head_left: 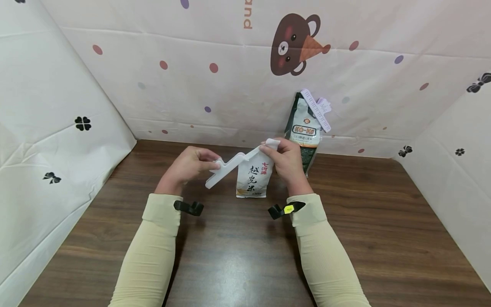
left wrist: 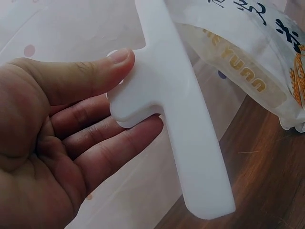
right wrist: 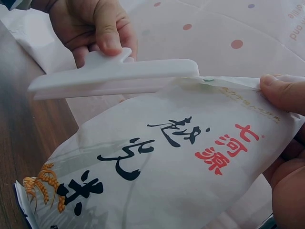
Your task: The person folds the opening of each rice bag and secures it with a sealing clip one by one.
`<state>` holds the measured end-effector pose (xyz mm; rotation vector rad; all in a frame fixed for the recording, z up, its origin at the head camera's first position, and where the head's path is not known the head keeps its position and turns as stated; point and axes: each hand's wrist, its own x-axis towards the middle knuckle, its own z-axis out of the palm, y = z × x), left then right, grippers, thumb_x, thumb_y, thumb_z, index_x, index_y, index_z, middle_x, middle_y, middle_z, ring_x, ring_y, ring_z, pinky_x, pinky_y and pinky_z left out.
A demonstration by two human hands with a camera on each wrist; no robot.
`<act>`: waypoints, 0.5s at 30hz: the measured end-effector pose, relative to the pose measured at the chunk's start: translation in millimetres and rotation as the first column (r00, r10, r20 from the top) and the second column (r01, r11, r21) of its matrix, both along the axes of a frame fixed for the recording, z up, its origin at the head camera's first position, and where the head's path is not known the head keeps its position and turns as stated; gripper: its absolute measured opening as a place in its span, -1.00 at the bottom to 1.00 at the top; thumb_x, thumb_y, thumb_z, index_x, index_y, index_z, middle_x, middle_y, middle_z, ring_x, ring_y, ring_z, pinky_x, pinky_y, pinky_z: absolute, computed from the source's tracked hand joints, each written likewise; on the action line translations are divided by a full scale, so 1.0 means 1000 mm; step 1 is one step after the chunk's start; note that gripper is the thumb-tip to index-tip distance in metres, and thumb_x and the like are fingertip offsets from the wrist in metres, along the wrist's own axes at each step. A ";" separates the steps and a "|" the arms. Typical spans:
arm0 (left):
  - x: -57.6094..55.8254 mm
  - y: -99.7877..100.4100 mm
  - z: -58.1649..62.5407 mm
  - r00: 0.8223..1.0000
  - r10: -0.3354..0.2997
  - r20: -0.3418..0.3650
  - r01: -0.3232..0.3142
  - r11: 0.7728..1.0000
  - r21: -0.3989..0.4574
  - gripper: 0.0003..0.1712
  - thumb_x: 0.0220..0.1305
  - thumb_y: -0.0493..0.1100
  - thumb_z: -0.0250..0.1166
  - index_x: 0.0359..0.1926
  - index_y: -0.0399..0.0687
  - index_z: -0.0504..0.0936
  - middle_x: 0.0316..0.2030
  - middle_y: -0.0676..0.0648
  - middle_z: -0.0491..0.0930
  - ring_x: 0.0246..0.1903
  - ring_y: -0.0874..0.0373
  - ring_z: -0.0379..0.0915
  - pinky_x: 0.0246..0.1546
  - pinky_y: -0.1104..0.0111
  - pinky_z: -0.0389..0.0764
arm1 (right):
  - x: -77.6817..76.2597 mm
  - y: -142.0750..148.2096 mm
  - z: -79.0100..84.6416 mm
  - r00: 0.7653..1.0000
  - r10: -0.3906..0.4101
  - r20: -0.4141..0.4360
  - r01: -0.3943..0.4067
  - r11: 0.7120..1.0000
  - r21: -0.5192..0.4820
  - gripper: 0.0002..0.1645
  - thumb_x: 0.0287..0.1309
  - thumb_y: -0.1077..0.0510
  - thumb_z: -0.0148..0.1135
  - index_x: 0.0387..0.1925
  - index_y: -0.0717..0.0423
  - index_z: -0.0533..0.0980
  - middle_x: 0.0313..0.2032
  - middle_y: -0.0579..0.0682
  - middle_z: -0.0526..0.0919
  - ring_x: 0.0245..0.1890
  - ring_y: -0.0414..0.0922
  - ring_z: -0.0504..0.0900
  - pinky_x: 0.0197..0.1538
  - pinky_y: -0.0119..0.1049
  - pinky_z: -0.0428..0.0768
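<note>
My left hand (head_left: 192, 166) pinches the tab of a long white bag clip (head_left: 225, 171) between thumb and fingers. In the left wrist view the thumb presses on the tab of the clip (left wrist: 183, 114), with fingers behind it. A small white rice bag (head_left: 253, 178) with black and red characters stands over the table, its top tilted to the right. My right hand (head_left: 284, 160) pinches the bag's folded top edge near its right end. In the right wrist view, one end of the clip (right wrist: 114, 76) meets the top edge of the bag (right wrist: 152, 143); most of its length sticks out beyond the bag.
Just behind my right hand, a green and white KO-KO bag (head_left: 305, 128) leans against the patterned cloth backdrop (head_left: 184, 98). A lilac clip (head_left: 316, 110) sits across its top. The dark wooden table (head_left: 230, 256) runs beneath, with cloth walls at both sides.
</note>
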<state>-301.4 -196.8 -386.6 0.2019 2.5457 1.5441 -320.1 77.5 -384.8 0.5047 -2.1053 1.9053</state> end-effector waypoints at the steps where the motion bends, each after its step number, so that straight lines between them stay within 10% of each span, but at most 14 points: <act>1: 0.000 0.000 0.000 1.000 -0.001 -0.001 0.001 1.000 0.003 -0.76 0.11 -0.13 0.46 -0.18 -0.07 0.73 -0.24 -0.09 0.72 -0.21 0.05 0.60 -0.18 0.26 0.58 | 0.000 0.000 0.000 1.000 -0.002 0.000 0.002 1.000 0.004 -0.79 0.08 0.18 0.42 -0.25 0.21 0.67 -0.27 -0.04 0.73 -0.30 -0.21 0.66 -0.24 -0.35 0.66; 15: 0.000 0.006 -0.001 1.000 -0.004 -0.006 0.004 1.000 0.012 -0.77 0.11 -0.13 0.46 -0.18 -0.05 0.73 -0.23 -0.10 0.71 -0.18 0.02 0.58 -0.06 0.06 0.57 | 0.001 0.000 0.001 1.000 0.001 -0.013 -0.001 1.000 0.019 -0.76 0.08 0.20 0.41 -0.24 0.29 0.65 -0.32 -0.16 0.72 -0.33 -0.23 0.65 -0.28 -0.38 0.65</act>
